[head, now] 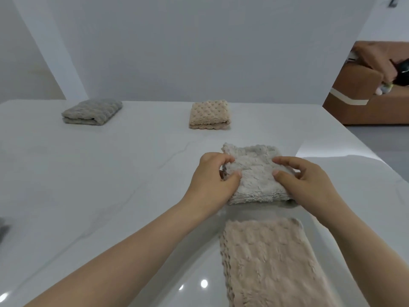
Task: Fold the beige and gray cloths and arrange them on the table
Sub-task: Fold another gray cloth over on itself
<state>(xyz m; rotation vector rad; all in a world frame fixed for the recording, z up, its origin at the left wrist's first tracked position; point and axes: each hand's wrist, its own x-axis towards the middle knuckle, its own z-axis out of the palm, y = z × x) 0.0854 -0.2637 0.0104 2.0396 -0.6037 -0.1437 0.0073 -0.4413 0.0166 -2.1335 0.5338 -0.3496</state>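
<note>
the gray cloth point(254, 171), folded square, lies centrally, the left hand point(211, 182) and right hand point(309, 182) each with a grip clamped on a side edge. a flat beige cloth point(270, 262) lies just nearer. a far gray cloth point(93, 111) and far beige cloth point(210, 115) sit folded, well apart, by the far edge of the white table point(88, 185); brown sofa point(363, 98) beyond, right.

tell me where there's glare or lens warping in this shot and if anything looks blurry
Head view: bright glare spots sit on the glossy table, left of the flat beige cloth; the wall corner leans hard, likely wide-lens distortion; the far-right sofa looks soft; a dim shadow lies under the near edge of the gray cloth pinched by the left hand and right hand.
</note>
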